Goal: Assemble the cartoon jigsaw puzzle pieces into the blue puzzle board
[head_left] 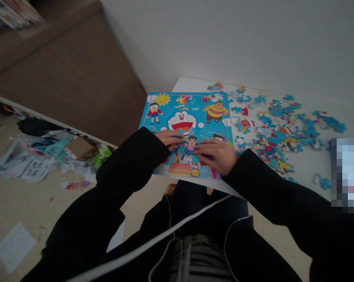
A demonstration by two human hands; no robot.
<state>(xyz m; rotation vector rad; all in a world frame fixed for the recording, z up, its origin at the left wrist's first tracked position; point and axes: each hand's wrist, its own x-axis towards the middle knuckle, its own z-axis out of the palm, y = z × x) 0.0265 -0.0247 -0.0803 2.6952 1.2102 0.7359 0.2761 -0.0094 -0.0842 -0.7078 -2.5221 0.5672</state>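
A blue picture board (pixel 212 124) with cartoon figures lies at the table's left end. Over its lower middle, a small section of jigsaw pieces (pixel 191 145) shows a figure in pink and blue, its jagged upper edge overlapping the printed picture. My left hand (pixel 171 138) comes in from the left, fingertips closed at that section's upper left edge. From the other side my right hand (pixel 219 154) grips its right edge, fingers bent and pressed together. How many pieces are joined is hard to tell. My fingers partly hide the board's lower half.
Many loose jigsaw pieces (pixel 285 125) are scattered over the white table (pixel 308 176) right of the board. A pixelated patch covers the right edge. A brown cabinet (pixel 77 70) stands at left, with bags and papers (pixel 42 160) on the floor. A pale cord (pixel 165 250) crosses my lap.
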